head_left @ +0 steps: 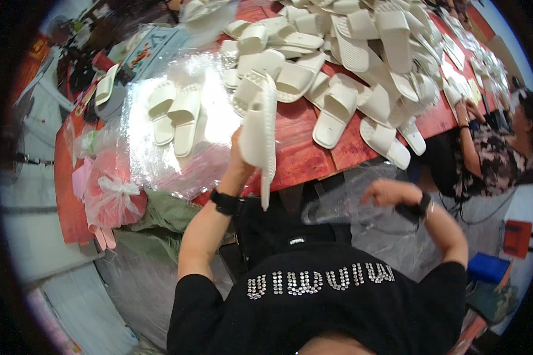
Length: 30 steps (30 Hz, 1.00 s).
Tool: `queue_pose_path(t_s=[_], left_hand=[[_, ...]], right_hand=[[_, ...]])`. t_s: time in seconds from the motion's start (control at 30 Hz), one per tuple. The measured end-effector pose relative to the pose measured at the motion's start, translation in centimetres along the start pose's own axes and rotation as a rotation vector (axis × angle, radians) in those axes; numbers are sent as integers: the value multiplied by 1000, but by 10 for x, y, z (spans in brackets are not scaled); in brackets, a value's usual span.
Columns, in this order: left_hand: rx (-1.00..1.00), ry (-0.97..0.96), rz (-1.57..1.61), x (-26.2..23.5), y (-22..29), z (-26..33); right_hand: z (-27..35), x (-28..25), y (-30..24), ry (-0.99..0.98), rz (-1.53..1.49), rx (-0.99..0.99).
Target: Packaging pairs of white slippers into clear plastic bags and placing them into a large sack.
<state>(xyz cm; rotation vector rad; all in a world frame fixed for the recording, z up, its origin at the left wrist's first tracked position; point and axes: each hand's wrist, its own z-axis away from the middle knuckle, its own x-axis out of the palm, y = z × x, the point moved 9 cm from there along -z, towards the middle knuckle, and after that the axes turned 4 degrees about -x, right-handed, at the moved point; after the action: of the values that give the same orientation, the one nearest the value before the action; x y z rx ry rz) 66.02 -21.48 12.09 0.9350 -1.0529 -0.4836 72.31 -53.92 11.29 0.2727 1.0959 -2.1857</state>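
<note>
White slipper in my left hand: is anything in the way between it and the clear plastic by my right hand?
Nothing visible is. In this view, an open gap separates the white slipper in your left hand from the clear plastic by your right hand; the red table shows only as background there.

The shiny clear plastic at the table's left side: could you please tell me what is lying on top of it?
Two white slippers lie side by side, right side up, on the clear plastic. They cover the patch beneath, so that cannot be seen.
</note>
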Motion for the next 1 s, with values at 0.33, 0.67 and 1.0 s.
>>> queue_pose_path(t_s=[0.33, 0.67, 1.0], left_hand=[[-104, -592, 87, 131, 54, 75], [-152, -434, -399, 132, -8, 93], [-224, -170, -283, 92, -18, 75]], right_hand=[[-6, -151, -109, 536, 457, -179], [31, -133, -117, 868, 422, -34], [17, -110, -175, 855, 394, -312]])
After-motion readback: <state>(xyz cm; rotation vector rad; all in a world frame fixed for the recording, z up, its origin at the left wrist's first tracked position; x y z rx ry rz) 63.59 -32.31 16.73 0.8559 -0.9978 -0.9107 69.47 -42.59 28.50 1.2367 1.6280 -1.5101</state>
